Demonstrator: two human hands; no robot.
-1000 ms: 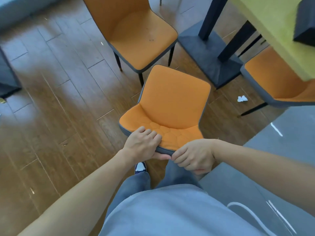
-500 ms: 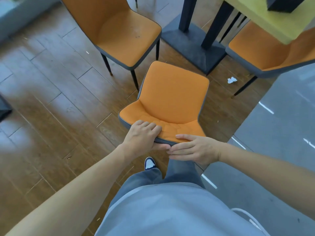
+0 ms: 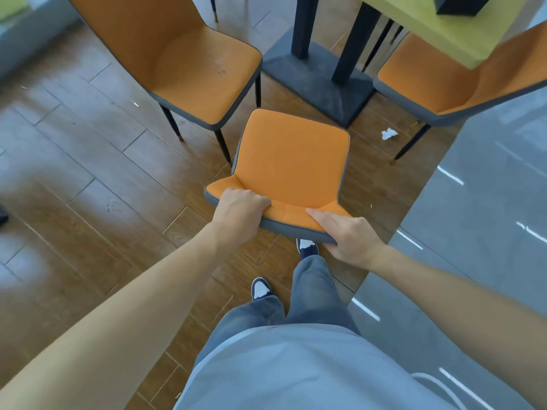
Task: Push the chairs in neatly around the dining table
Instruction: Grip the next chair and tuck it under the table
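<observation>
Left hand (image 3: 241, 207) and right hand (image 3: 349, 232) clamp the chair (image 3: 291, 161) backrest top; pushed straight, its seat could strike the table base (image 3: 319, 75); drifting left, it may clip the neighbouring chair (image 3: 189, 60)

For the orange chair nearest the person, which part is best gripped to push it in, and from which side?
Grip the top edge of the backrest, coming from behind the chair. Its seat faces the table base, and the backrest's top rim is the nearest part, wide enough for two hands. The left hand curls over it and the right hand holds its right corner, which should keep the push straight.
</observation>
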